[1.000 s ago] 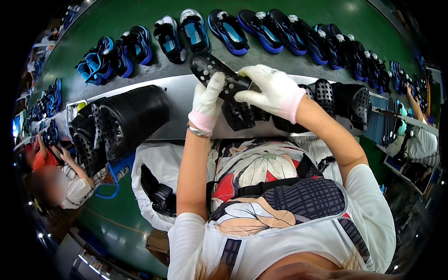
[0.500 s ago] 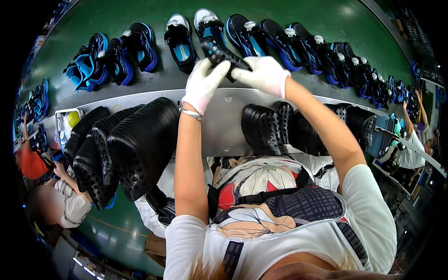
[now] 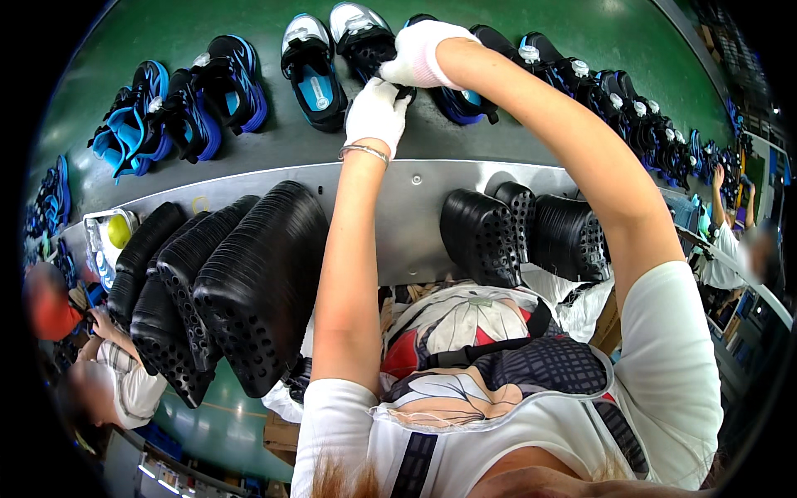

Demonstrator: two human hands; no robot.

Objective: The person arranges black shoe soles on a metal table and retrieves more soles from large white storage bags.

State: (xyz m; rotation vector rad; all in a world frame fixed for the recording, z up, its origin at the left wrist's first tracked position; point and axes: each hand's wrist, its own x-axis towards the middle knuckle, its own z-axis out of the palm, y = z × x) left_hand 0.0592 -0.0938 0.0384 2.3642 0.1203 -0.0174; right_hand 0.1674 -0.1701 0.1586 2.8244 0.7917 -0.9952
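A sneaker (image 3: 357, 18) with a silver-white toe and dark upper stands at the far middle of the line. Inside its opening lies a black plastic shoe insert (image 3: 370, 53) with round holes. My left hand (image 3: 375, 116), white-gloved, is closed at the heel end of the insert, fingers bent over it. My right hand (image 3: 425, 55), also gloved, grips from the right side; its fingertips are partly hidden. A matching sneaker (image 3: 315, 79) stands just left, its blue insole showing.
Nested stacks of black inserts (image 3: 261, 290) stand near left, with more stacks (image 3: 481, 236) near right along the metal ledge (image 3: 398, 224). Black-and-blue sneakers (image 3: 237, 83) line both sides of the green belt (image 3: 199, 21). Other people (image 3: 129, 378) work at the left and right edges.
The insert, held above the sneaker before, now sits down in its opening. My right hand has moved farther up and left; my left hand has shifted slightly right and up.
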